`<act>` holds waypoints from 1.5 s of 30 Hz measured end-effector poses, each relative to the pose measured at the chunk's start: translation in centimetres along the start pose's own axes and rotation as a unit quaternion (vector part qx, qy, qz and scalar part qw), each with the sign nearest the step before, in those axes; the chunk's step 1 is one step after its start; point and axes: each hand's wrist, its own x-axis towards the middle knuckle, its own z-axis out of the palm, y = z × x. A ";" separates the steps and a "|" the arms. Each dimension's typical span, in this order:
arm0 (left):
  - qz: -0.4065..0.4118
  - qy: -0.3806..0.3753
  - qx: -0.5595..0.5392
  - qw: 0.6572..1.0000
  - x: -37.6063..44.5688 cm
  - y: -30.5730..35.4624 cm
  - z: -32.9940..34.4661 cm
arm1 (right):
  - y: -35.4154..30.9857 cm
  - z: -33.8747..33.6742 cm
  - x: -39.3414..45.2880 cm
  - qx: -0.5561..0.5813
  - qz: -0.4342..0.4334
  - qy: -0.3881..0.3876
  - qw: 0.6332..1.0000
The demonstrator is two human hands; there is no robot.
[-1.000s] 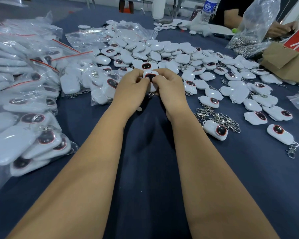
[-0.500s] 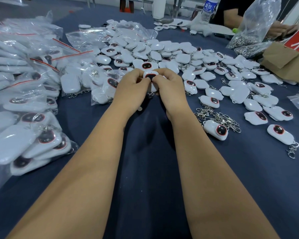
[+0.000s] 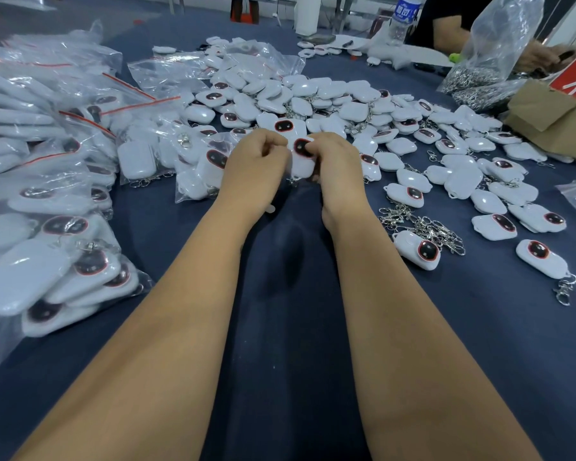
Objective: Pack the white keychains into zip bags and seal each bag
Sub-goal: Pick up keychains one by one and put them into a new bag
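Note:
A white keychain (image 3: pixel 302 158) with a dark red-rimmed oval face sits between my two hands at the middle of the table. My left hand (image 3: pixel 255 168) pinches at its left side with the fingers curled. My right hand (image 3: pixel 335 166) grips its right side and top. Whether a zip bag is around it I cannot tell. A big heap of loose white keychains (image 3: pixel 330 98) lies just beyond my hands. Filled zip bags (image 3: pixel 64 261) with red seal strips are stacked along the left.
Loose metal clasps (image 3: pixel 423 224) and scattered keychains (image 3: pixel 539 254) lie to the right on the dark blue cloth (image 3: pixel 286 327). A cardboard box (image 3: pixel 556 118) and a clear bag of metal rings (image 3: pixel 489 51) stand far right. Another person's hand (image 3: pixel 542 56) and a water bottle (image 3: pixel 404 15) are at the back.
My hands have drawn slightly apart, so more of the keychain's dark face shows between them. The arms have stayed in place.

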 end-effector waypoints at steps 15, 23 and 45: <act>0.001 0.142 -0.019 0.990 0.1 0.7 -0.5 | 0.1 1.3 -0.3 0.093 0.032 -0.015 0.995; 0.143 0.095 0.154 0.973 -1.0 1.1 0.3 | 1.0 1.6 -0.6 -0.348 -0.076 -0.068 0.932; 0.104 0.095 0.303 0.943 0.5 -0.7 -1.1 | 0.1 -1.9 -0.3 -0.570 -0.051 0.131 0.810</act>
